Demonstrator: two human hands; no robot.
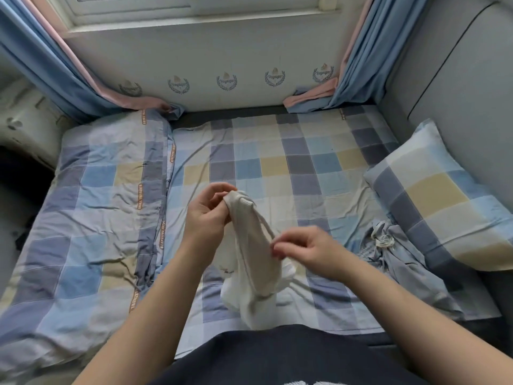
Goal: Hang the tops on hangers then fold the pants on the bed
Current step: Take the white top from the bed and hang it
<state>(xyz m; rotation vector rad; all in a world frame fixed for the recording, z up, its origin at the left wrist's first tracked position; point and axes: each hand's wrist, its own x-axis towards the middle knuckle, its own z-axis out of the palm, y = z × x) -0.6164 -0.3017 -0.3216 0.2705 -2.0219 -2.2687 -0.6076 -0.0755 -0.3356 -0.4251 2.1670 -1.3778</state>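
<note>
Checked cotton in blue, grey and yellow covers the bed (277, 151), and one folded duvet (97, 204) in the same check lies along its left side. Just right of it the left hand (206, 215) is raised over the middle of the bed, fingers curled tight round the ribbed top edge of a cream garment (249, 262). The garment hangs lengthwise from that grip – top end far and high, the rest falling toward the person, its lower end bunched on the sheet at the near edge. A thin cord (263, 226) runs from the ribbed edge down to the right hand (308, 251), which pinches it between thumb and fingertips, the other fingers loosely bent.

Two garments are in view: the cream one in the hands and a blue-grey one (402, 262) – crumpled on the bed well to the right, with a pale cord knotted on top. Its far edge touches the single checked pillow (433, 190) at the right side. Two blue curtains (55, 65) hang at the far corners.
</note>
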